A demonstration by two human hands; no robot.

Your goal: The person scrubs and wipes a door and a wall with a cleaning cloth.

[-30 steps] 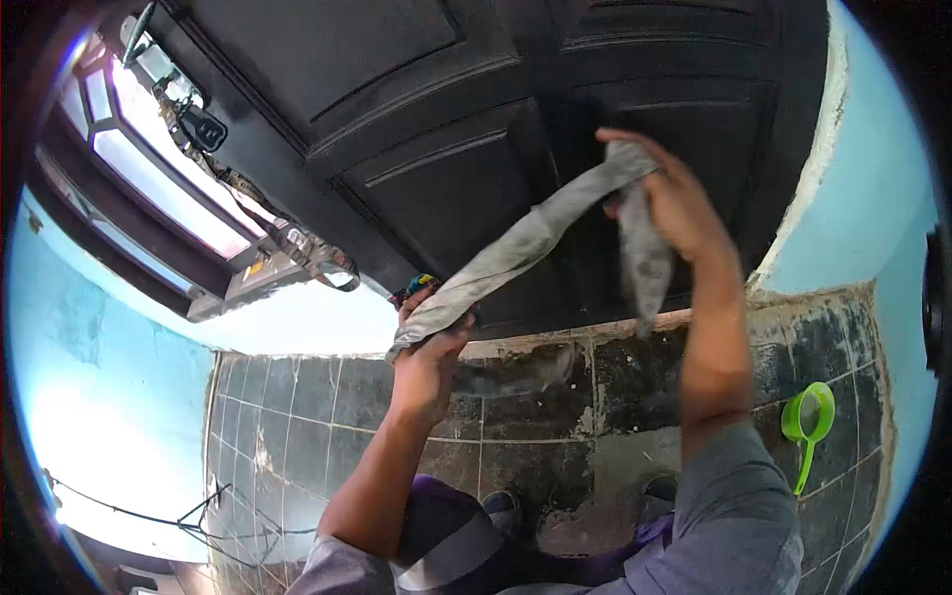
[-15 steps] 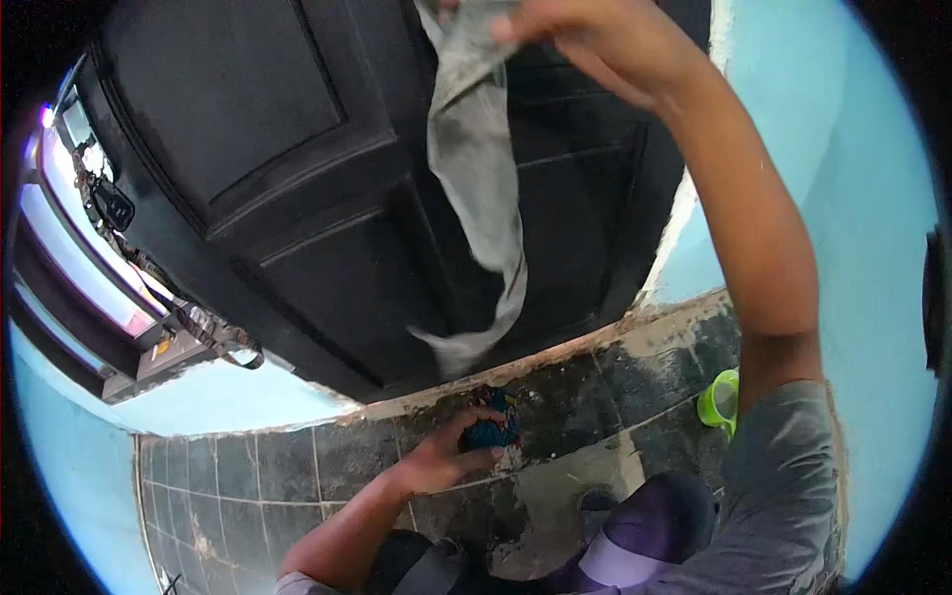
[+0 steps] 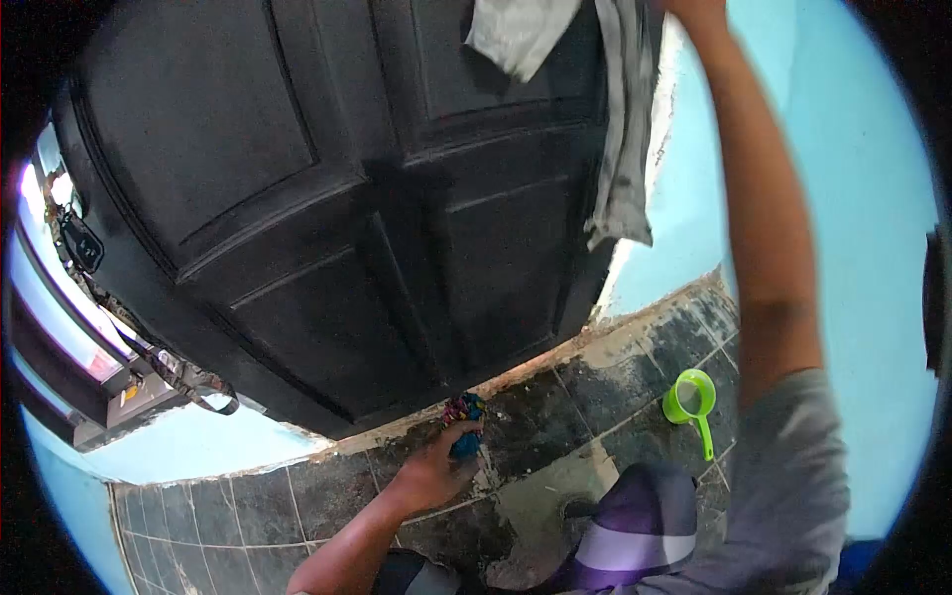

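Note:
At the foot of a black panelled door (image 3: 397,188), my left hand (image 3: 433,476) curls its fingers round a bunched blue, red and multicoloured cloth (image 3: 464,442) low over the floor tiles. My right hand (image 3: 699,10) is raised to the top edge of the view, which cuts off its fingers. From beside it a long, stained grey cloth (image 3: 623,139) hangs down along the door's right side. A paler flap of cloth (image 3: 521,35) dangles further left in front of the upper door; its top is out of view.
A lime-green dipper (image 3: 691,397) stands on the dark tiled floor (image 3: 258,508) near the right wall (image 3: 843,198). Keys and a strap (image 3: 81,243) hang at the door's left edge. My knee (image 3: 640,506) shows low in the view.
My right hand has gone up and to the right, and the grey cloth has swung from mid-door to its right side. My left hand stays on the multicoloured cloth. The view has shifted.

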